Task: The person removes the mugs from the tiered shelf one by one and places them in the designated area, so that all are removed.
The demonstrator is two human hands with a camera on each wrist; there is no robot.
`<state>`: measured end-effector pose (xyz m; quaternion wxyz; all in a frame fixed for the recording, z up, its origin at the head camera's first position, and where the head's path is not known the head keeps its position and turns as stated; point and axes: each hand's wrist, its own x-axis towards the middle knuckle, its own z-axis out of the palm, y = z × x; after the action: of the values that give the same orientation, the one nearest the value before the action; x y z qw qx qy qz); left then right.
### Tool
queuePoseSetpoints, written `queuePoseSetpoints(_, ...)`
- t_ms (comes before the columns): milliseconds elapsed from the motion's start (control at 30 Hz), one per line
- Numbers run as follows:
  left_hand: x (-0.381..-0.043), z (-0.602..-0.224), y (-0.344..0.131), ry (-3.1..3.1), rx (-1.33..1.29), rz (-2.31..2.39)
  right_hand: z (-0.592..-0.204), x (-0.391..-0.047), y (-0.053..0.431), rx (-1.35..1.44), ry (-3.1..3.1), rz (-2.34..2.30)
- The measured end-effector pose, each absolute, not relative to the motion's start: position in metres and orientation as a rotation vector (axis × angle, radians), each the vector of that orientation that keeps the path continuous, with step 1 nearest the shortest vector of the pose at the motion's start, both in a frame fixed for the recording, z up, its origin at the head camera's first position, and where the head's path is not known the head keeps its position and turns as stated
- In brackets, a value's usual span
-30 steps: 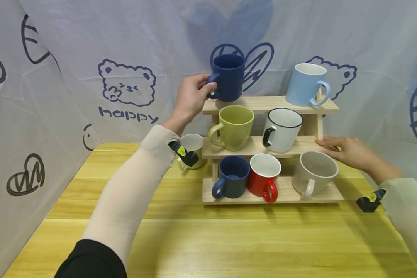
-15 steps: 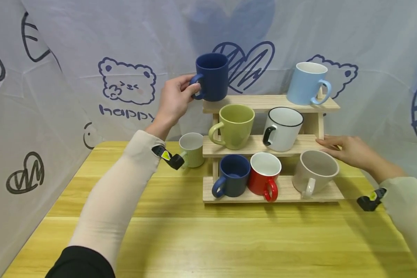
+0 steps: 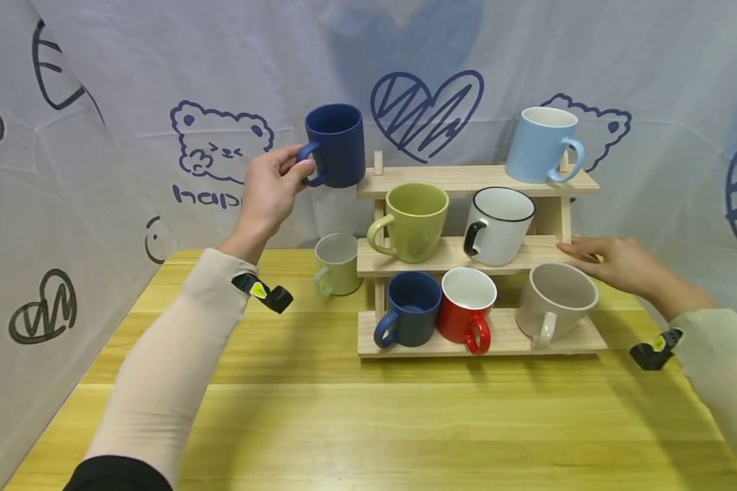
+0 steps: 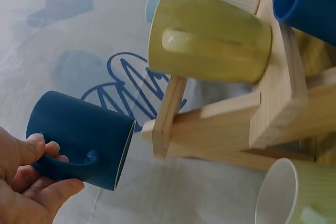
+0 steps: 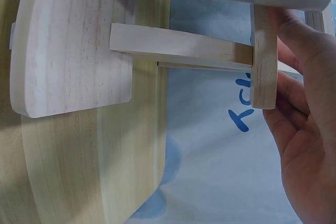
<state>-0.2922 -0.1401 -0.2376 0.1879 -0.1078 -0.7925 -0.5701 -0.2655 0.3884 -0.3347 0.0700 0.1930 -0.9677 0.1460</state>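
Note:
My left hand point(image 3: 273, 187) pinches the handle of a dark blue mug point(image 3: 342, 146), which it holds upright beside the left end of the top shelf. In the left wrist view, thumb and fingers close on the handle of this mug point(image 4: 79, 135), apart from the wood. The three-tier wooden rack point(image 3: 454, 179) bears a light blue mug point(image 3: 534, 150) on top. My right hand point(image 3: 620, 269) holds the right end of the middle shelf; in the right wrist view, its fingers point(image 5: 294, 95) meet the shelf end point(image 5: 264, 61).
The middle tier carries a green mug point(image 3: 416, 225) and a black-rimmed white mug point(image 3: 503, 228). Below stand a blue mug point(image 3: 413, 314), a red mug point(image 3: 463, 314) and a beige mug point(image 3: 555, 307). A pale green mug point(image 3: 339, 266) stands on the table point(image 3: 344, 423), left of the rack.
My left hand has moved the dark blue mug leftward from over the top shelf to past its left end, slightly lower. My right hand stays at the shelf end.

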Motion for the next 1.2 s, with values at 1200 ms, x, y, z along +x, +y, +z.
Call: queuePoseSetpoints(1200,-0.271,-0.301,-0.204,-2.305,-0.161,-1.469,-0.334,-0.266,0.388,0.591,-2.912,0.447)
